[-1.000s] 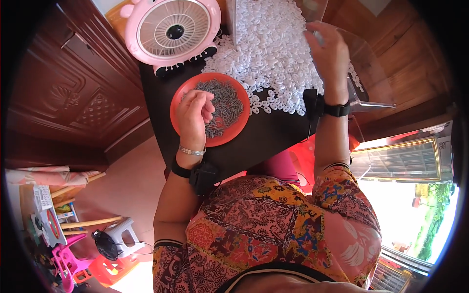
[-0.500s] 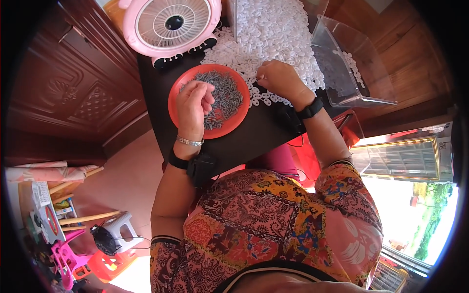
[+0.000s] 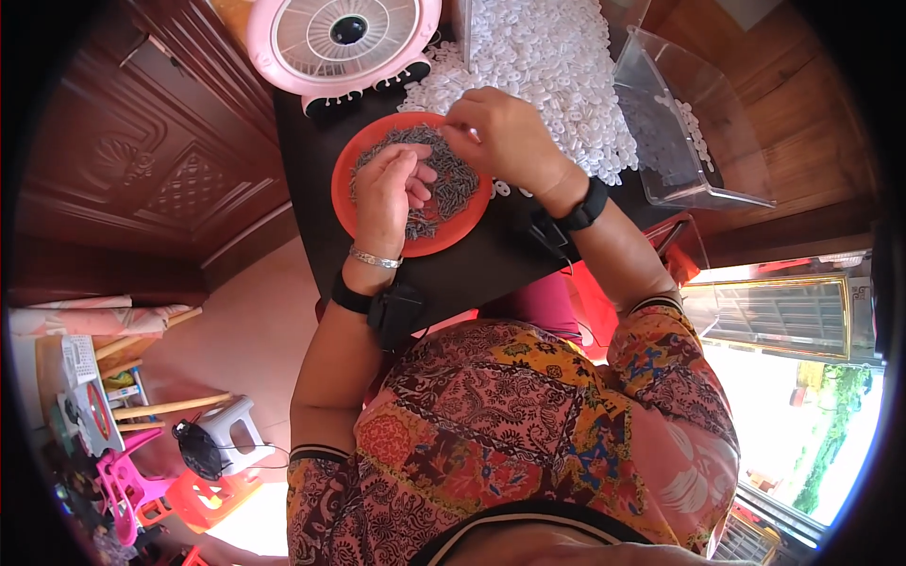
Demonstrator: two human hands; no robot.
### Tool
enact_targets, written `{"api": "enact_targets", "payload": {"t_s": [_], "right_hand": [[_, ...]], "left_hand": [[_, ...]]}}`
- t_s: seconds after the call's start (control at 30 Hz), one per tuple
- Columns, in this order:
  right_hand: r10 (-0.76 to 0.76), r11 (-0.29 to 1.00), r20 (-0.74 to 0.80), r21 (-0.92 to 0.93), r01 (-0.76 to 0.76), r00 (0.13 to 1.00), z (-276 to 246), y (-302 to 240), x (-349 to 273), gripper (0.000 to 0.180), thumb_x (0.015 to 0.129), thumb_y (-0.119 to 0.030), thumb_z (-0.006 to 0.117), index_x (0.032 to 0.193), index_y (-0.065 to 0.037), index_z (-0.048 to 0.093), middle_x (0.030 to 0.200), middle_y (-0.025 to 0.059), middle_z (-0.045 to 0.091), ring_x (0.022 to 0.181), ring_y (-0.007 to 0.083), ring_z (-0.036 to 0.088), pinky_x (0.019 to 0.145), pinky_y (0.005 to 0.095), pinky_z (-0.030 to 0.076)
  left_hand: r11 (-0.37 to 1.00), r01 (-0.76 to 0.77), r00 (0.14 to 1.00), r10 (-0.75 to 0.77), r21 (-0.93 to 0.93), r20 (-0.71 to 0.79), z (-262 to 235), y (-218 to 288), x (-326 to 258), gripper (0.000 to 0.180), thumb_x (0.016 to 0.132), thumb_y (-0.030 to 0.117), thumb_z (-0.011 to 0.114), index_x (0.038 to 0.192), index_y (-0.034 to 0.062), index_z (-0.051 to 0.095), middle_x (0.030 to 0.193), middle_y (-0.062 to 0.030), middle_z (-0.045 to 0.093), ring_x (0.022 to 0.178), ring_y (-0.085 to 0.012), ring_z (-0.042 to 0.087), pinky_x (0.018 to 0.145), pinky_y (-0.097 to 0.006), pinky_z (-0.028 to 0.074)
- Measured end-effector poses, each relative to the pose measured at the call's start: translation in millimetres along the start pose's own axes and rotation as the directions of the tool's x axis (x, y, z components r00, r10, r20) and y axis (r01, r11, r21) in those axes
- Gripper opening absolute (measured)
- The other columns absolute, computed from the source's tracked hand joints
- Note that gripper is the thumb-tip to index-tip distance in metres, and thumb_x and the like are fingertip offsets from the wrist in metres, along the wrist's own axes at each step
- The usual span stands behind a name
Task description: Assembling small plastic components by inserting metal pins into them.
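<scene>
A round orange-red plate (image 3: 343, 206) on the dark table holds a heap of small grey screw-like pieces (image 3: 457, 187). Over its middle is my left hand (image 3: 385, 196), fingers curled and thumb against the index finger; whatever they grip is hidden. My right hand (image 3: 517, 141) is above the plate's right rim, close to the left fingertips. Its fingers pinch a small white piece (image 3: 474, 135), mostly covered by the hand. Behind and right of it spreads a large pile of flat white oval pieces with holes (image 3: 547, 71).
A pink fan (image 3: 274, 61) stands at the back left of the table (image 3: 311, 179). To the right, a clear plastic bin (image 3: 708, 193) lies with a few white pieces inside. Stools, one grey (image 3: 236, 434), sit on the floor at lower left.
My right hand has moved left from the edge of the white pile to the plate, near my left hand. The left hand has stayed over the plate, with the view shifting slightly.
</scene>
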State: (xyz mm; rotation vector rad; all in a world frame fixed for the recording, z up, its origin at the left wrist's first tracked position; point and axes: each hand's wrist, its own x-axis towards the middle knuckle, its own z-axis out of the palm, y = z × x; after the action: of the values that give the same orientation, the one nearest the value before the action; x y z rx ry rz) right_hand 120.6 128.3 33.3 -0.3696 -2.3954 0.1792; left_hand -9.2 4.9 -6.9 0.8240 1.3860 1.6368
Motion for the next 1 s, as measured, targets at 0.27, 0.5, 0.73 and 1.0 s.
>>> {"api": "enact_targets", "payload": {"t_s": [0.27,0.5,0.73,1.0], "right_hand": [[-0.112,0.992,-0.050,0.053,0.114,0.992,30,-26,9,0.009,0.075,-0.014,0.064,0.080,-0.007,0.063,0.077,0.0078,0.059,0.071,0.0265,0.060,0.061,0.0342,0.051],[0.099,0.811,0.120,0.565,-0.150,0.988,36,-14,4,0.012,0.080,-0.011,0.063,0.090,-0.005,0.065,0.084,0.0113,0.061,0.073,0.0248,0.063,0.065,0.0295,0.049],[-0.157,0.986,0.274,0.105,0.132,0.949,41,0,-10,0.013,0.075,-0.015,0.064,0.086,-0.008,0.063,0.083,0.0086,0.058,0.081,0.0285,0.060,0.068,0.0373,0.050],[-0.061,0.990,0.271,0.137,0.025,0.961,37,-7,-5,0.008,0.077,-0.015,0.062,0.080,-0.007,0.061,0.077,0.0095,0.059,0.073,0.0308,0.060,0.063,0.0389,0.049]], "left_hand": [[0.954,-0.009,0.998,-0.009,-0.299,-0.059,-7,1,5,0.020,0.092,0.018,0.046,0.089,0.0034,0.059,0.074,-0.0047,0.061,0.059,-0.0113,0.057,0.054,-0.023,0.044],[0.981,0.023,0.995,-0.042,-0.195,-0.093,-15,4,7,0.018,0.090,0.019,0.051,0.083,0.0042,0.059,0.067,-0.0036,0.060,0.054,-0.0095,0.054,0.049,-0.021,0.041],[0.984,-0.001,0.986,-0.028,-0.177,-0.162,-18,9,10,0.013,0.083,0.015,0.055,0.081,0.0041,0.061,0.064,-0.0014,0.058,0.050,-0.0063,0.048,0.046,-0.019,0.036],[0.985,0.018,0.990,-0.041,-0.169,-0.133,-21,9,5,0.013,0.085,0.017,0.053,0.084,0.0045,0.057,0.068,-0.0028,0.057,0.054,-0.0090,0.050,0.050,-0.021,0.037]]}}
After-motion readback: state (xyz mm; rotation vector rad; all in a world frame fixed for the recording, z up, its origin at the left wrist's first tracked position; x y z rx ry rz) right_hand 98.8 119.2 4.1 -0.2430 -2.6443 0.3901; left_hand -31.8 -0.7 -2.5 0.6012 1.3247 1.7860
